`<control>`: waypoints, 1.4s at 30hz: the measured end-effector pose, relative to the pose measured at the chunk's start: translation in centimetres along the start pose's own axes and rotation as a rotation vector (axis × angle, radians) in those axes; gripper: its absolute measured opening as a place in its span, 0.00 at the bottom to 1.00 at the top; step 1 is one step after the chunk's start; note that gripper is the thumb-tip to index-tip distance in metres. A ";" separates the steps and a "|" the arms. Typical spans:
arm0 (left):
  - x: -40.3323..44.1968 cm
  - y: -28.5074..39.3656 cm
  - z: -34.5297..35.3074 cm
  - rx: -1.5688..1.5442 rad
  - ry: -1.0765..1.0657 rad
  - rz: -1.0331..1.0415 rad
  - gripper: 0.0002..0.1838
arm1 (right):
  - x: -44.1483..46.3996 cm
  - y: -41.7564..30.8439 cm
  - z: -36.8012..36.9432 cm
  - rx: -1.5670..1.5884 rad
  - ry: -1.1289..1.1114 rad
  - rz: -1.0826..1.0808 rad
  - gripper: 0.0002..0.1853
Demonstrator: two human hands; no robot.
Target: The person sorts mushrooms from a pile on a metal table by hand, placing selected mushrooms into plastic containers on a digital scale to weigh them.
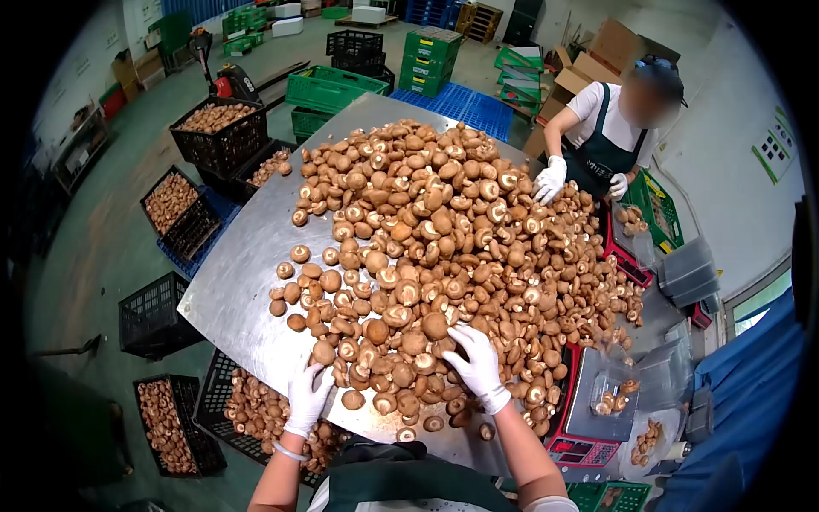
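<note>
A large heap of brown mushrooms (pixel 426 230) covers much of the metal table (pixel 247 256). My left hand (pixel 309 397), in a white glove, is at the near left edge of the heap, its fingers apart beside a mushroom. My right hand (pixel 478 363), also gloved, touches the near side of the heap, with its fingers spread against mushrooms. Neither hand is lifting a mushroom. To the right of my right hand is a red scale (pixel 580 450) with a clear tray (pixel 610 388) holding a few mushrooms on its plate.
Across the table, a person in a dark apron (pixel 603 162) reaches into the heap. Beside them is a second red scale (pixel 627 256). Clear containers (pixel 687 271) are stacked at the right. Black crates of mushrooms (pixel 179 427) stand on the floor at the left; green crates (pixel 328 90) are beyond the table.
</note>
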State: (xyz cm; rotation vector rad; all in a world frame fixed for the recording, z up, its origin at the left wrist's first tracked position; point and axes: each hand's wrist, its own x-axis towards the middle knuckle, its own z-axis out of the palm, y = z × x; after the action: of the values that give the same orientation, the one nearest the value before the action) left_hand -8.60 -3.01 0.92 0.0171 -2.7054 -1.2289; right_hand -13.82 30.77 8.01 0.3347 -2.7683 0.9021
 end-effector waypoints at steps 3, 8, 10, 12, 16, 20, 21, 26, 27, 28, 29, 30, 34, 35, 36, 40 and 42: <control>0.3 -0.3 0.3 -0.015 0.080 0.012 0.11 | 3.1 -3.6 1.3 0.095 -0.026 -0.048 0.22; 2.3 2.2 0.1 -0.016 0.204 0.044 0.13 | 7.4 -4.4 6.9 -0.346 -0.149 -0.292 0.23; 2.5 3.1 -0.8 -0.011 0.223 0.067 0.14 | 7.7 -3.4 7.2 -0.213 -0.129 -0.259 0.21; 2.2 3.8 -1.7 -0.028 0.230 0.109 0.14 | 6.8 -4.1 5.7 0.170 -0.098 -0.050 0.23; 0.9 5.9 -2.7 -0.255 0.116 0.005 0.15 | 4.4 -4.8 3.3 1.201 -0.357 0.493 0.27; 0.9 8.6 -1.9 -0.287 -0.055 0.086 0.22 | 1.9 -5.9 3.7 1.461 -0.407 0.593 0.31; 1.3 9.4 -1.8 -0.287 -0.127 0.129 0.32 | 1.3 -6.4 4.2 1.482 -0.420 0.601 0.31; 2.5 9.7 -0.9 -0.463 -0.338 0.036 0.42 | -1.8 -7.8 7.6 1.366 -0.478 0.553 0.26; 2.8 9.1 -1.1 -0.506 -0.402 0.002 0.41 | -1.9 -7.5 8.2 1.318 -0.502 0.495 0.26; 2.8 8.2 -0.9 -0.635 -0.397 -0.003 0.38 | -1.7 -7.1 7.8 1.100 -0.509 0.389 0.24; 2.8 8.2 -1.6 -0.667 -0.375 -0.001 0.36 | -0.8 -7.3 6.6 0.882 -0.513 0.281 0.23; 2.7 8.0 -2.4 -0.745 -0.350 -0.056 0.32 | 0.9 -7.9 4.6 0.629 -0.464 0.167 0.20; 3.1 4.0 -9.7 -0.658 -0.797 -0.110 0.23 | 7.4 -5.2 3.5 0.420 -0.216 0.155 0.22; 2.9 3.7 -10.9 -0.700 -0.798 -0.121 0.25 | 8.9 -3.9 4.4 0.351 -0.105 0.121 0.23; 2.7 3.2 -11.2 -0.686 -0.754 -0.152 0.26 | 10.4 -3.6 4.6 0.102 -0.063 0.088 0.25; 2.8 2.8 -10.3 -0.674 -0.664 -0.207 0.23 | 12.9 -1.6 7.5 -0.493 -0.205 -0.100 0.34; 2.9 4.1 -9.3 -0.682 -0.589 -0.271 0.19 | 12.7 -1.0 7.8 -0.396 -0.196 -0.082 0.32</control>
State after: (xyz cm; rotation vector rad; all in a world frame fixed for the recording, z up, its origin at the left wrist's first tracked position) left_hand -9.74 -7.48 10.38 -0.0784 -2.5883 -2.5198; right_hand -26.67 23.43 5.80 0.4821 -2.9959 0.3015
